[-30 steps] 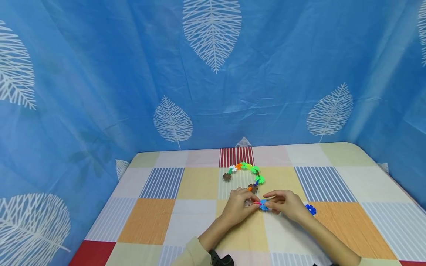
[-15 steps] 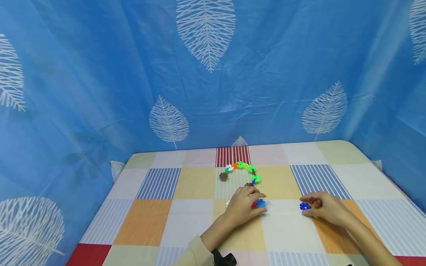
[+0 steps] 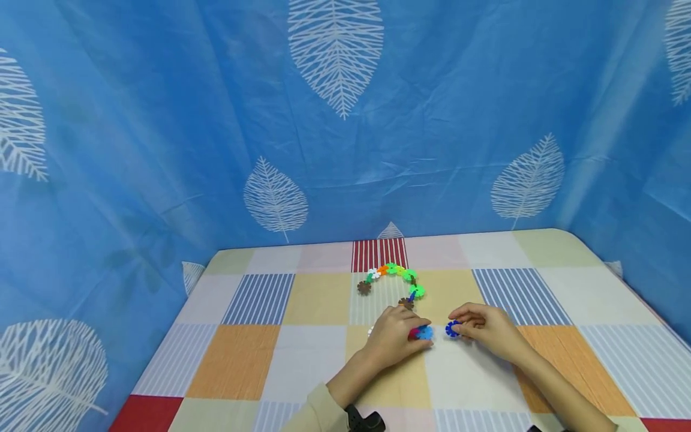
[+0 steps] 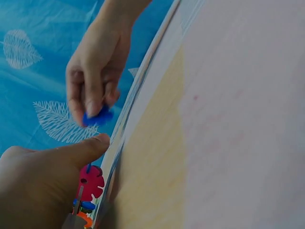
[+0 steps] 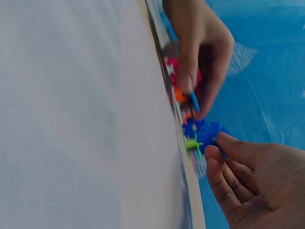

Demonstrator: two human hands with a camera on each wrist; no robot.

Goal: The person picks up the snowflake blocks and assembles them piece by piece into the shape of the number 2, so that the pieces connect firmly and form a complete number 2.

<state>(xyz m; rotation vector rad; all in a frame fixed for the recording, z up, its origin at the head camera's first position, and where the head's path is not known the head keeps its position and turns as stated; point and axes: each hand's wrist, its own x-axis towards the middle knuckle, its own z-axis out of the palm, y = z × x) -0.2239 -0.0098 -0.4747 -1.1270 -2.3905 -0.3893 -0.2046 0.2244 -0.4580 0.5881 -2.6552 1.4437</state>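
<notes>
My right hand (image 3: 488,331) pinches a dark blue plastic snowflake disc (image 3: 452,329) between thumb and fingers, a little to the right of my left hand (image 3: 390,336). The left fingers and thumb hold the near end of a chain of interlocking discs, where a light blue disc (image 3: 426,332) sticks out past a pink disc (image 3: 413,334). In the left wrist view, the pink disc (image 4: 90,182) shows below the left thumb. In the right wrist view, the light blue disc (image 5: 194,101) appears edge-on at the left fingertips. Part of the chain is hidden under the left hand.
The chain's other discs curve away in an arc, with green discs (image 3: 417,291), an orange disc (image 3: 382,270) and a brown end disc (image 3: 364,288). A patchwork cloth (image 3: 313,354) covers the table. Blue leaf-print curtains (image 3: 432,120) stand behind and at both sides.
My right hand let go of the light blue disc, reached right to the loose dark blue disc, and has brought it back left near my left hand. The left hand stays at the chain's end.
</notes>
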